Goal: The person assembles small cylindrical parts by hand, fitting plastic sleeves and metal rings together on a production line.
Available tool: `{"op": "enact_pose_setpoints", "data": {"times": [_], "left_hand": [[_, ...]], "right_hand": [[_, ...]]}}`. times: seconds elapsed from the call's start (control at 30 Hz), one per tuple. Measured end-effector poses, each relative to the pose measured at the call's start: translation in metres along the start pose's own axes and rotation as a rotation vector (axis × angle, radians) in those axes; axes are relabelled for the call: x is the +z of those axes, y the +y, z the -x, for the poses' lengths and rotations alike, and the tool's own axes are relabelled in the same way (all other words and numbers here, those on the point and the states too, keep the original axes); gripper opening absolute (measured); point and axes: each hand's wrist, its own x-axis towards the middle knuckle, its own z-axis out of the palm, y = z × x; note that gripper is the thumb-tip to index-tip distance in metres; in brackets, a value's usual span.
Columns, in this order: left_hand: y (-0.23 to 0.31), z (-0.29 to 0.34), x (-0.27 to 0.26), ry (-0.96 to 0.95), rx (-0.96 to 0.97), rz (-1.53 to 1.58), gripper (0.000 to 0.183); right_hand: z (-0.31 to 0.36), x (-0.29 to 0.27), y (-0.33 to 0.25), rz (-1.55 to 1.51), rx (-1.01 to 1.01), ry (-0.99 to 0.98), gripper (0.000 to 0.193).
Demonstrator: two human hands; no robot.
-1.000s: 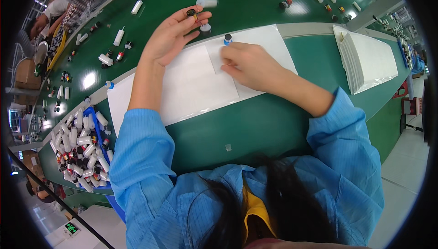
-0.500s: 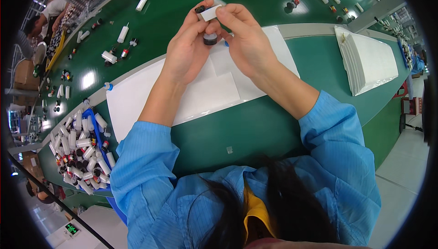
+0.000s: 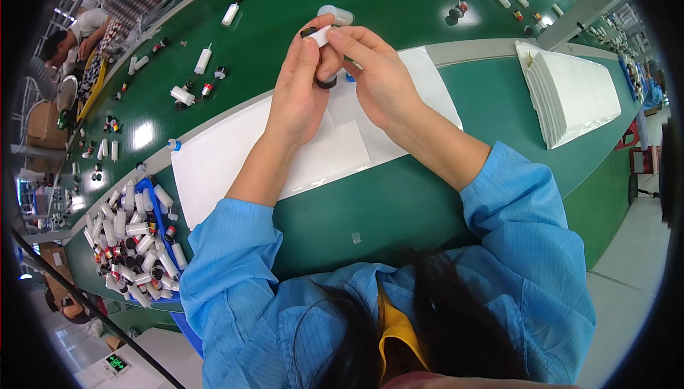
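Note:
Both hands meet over the far edge of some white sheets (image 3: 249,150). A small white bottle with a black end (image 3: 322,37) is pinched between them. My left hand (image 3: 299,97) has its fingers closed around the black end. My right hand (image 3: 381,79) grips the white body with thumb and forefinger. A dark round cap (image 3: 326,83) shows below the left fingers; what it belongs to is hidden by the hand. Just beyond the fingertips is a translucent white cylinder (image 3: 336,15); I cannot tell whether it is touched. A blue piece (image 3: 350,77) shows beside the right palm.
Small white bottles with black and red caps are heaped in a blue tray (image 3: 146,193) at left. More bottles lie scattered on the green surface (image 3: 271,47) beyond. A stack of white sheets (image 3: 573,97) lies at right. Another person (image 3: 78,29) works at far left.
The small white bottle has tilted and more of it is covered by my fingers. Both hands sit slightly nearer to me, and the whole view has shifted a little.

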Motion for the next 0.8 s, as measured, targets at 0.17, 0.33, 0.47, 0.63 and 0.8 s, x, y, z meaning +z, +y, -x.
{"op": "enact_pose_setpoints", "data": {"times": [0.17, 0.33, 0.47, 0.63, 0.8], "left_hand": [[-0.001, -0.004, -0.01, -0.144, -0.104, 0.097, 0.046], [-0.025, -0.023, -0.045, -0.865, -0.152, 0.548, 0.054], [0.008, -0.012, -0.025, -0.343, -0.427, 0.08, 0.053], [0.05, -0.029, -0.089, 0.16, -0.074, -1.856, 0.027], [0.055, -0.025, -0.141, 0.135, -0.47, -2.059, 0.022]], "right_hand": [[-0.011, -0.011, -0.002, 0.041, 0.094, -0.087, 0.021], [-0.017, -0.024, -0.017, 0.223, 0.144, -0.209, 0.042], [-0.033, -0.032, -0.035, 0.45, 0.099, -0.313, 0.04], [-0.081, -0.066, -0.061, 1.248, -0.114, -0.062, 0.042], [-0.095, -0.106, -0.052, 1.72, -0.191, 0.124, 0.047]]}}
